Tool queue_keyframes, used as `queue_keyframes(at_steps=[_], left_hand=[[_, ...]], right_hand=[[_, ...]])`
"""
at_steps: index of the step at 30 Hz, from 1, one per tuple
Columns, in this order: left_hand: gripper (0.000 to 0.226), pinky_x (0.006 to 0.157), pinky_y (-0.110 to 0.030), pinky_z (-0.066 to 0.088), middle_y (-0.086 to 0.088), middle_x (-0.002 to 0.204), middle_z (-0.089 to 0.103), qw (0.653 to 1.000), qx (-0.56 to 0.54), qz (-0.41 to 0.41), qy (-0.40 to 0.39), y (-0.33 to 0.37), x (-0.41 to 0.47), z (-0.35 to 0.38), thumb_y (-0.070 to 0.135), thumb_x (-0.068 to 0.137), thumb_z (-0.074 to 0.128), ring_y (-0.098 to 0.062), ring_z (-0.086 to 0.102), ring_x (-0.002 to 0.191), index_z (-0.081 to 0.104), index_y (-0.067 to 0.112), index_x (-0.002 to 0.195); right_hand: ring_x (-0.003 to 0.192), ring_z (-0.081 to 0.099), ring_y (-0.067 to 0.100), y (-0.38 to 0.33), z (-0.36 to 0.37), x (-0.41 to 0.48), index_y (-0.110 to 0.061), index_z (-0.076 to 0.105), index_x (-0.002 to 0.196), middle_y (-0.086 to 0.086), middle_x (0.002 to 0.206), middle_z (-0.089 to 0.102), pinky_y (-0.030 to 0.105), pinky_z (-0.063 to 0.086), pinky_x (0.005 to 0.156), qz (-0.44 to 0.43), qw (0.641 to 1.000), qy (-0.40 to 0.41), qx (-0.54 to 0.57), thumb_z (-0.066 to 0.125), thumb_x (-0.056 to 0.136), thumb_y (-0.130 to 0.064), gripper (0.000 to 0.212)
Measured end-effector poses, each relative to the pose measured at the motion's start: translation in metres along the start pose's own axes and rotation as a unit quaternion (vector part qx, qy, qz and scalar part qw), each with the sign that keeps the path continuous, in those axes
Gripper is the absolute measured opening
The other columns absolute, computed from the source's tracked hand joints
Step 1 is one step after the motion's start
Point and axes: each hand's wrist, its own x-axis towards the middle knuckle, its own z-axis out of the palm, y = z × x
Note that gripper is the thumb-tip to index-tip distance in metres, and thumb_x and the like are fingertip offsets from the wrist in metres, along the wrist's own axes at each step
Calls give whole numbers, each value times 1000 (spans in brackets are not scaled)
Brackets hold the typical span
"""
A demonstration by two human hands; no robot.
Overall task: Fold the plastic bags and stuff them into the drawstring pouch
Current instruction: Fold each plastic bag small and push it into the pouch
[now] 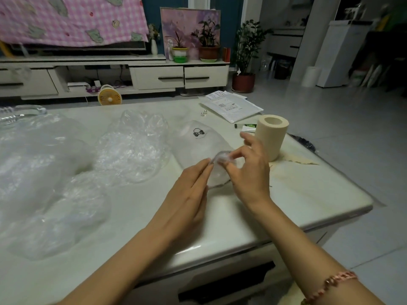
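A small folded plastic bag is pinched by the right hand over the near end of the pouch, which lies on the table. The left hand is held straight-fingered, apparently touching the bag. Loose bags are spread further left.

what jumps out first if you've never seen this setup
Two hands meet in the middle: the right hand pinches a small folded bag over the near end of the white pouch, with the left hand laid alongside, fingers straight. A big heap of clear bags sprawls to the left, and a paper roll stands upright just right of the hands.
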Motion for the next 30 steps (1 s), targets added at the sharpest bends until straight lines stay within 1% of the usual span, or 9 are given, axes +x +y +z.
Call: queue_keyframes(at_steps=[6,10,12,14,16,19,22,26,30], left_hand=[[45,100,-29,34,-18,132,53,999,25,17,-26,8,-5,3,7,88,38,-25,44,117,51,-6,129],[42,91,-29,35,-15,119,62,998,63,19,-6,11,-6,4,8,84,40,-26,44,103,61,-7,116],[39,87,-29,34,-13,113,64,996,90,24,-3,10,-8,5,6,80,43,-26,43,98,64,-6,110],[33,83,-29,34,-12,105,64,992,124,12,-7,3,-11,6,0,72,52,-26,42,94,66,-5,102],[36,81,-31,33,-14,103,64,988,155,-8,-22,-7,-17,6,-2,64,59,-27,41,91,66,-6,99],[36,84,-34,35,-15,112,64,985,165,-23,-35,-20,-25,4,7,77,50,-28,43,97,65,-5,107],[44,91,-35,40,-13,117,64,985,162,-30,-56,-26,-28,-4,21,84,39,-27,46,106,66,-2,110],[40,96,-38,40,-13,116,65,987,144,-42,-50,-27,-36,-23,25,80,41,-30,48,111,69,6,102],[32,79,-48,52,-17,110,66,974,174,-119,-78,-42,-57,-56,23,70,62,-40,64,100,69,8,97]], right_hand=[[74,58,35,8,14,1,-2,51,95,13,86,61,33,34,58,-20,995,-52,-88,63,66,11,34],[46,53,31,7,29,6,-4,53,75,10,62,56,25,22,45,-24,983,-2,-180,59,48,22,38],[56,59,32,5,35,9,-2,55,86,13,74,60,28,25,48,-11,969,-38,-242,60,62,17,31],[86,60,34,2,38,10,-5,49,110,13,102,58,33,31,60,21,951,-150,-271,49,84,2,27],[100,54,33,-2,38,10,-8,41,116,10,114,51,35,33,70,35,935,-251,-248,47,88,-9,29],[105,47,30,-11,32,7,-12,40,116,8,116,45,32,32,74,40,926,-325,-186,53,84,-19,35],[105,47,29,-12,25,2,-15,41,120,7,116,44,33,34,75,0,921,-321,-218,50,85,-17,36],[103,49,31,-3,17,-4,-15,47,123,7,119,43,31,33,68,-65,936,-254,-233,49,85,-6,39],[120,42,29,-4,16,-2,-19,40,139,8,135,40,34,38,91,-22,928,-287,-237,45,91,-12,49]])
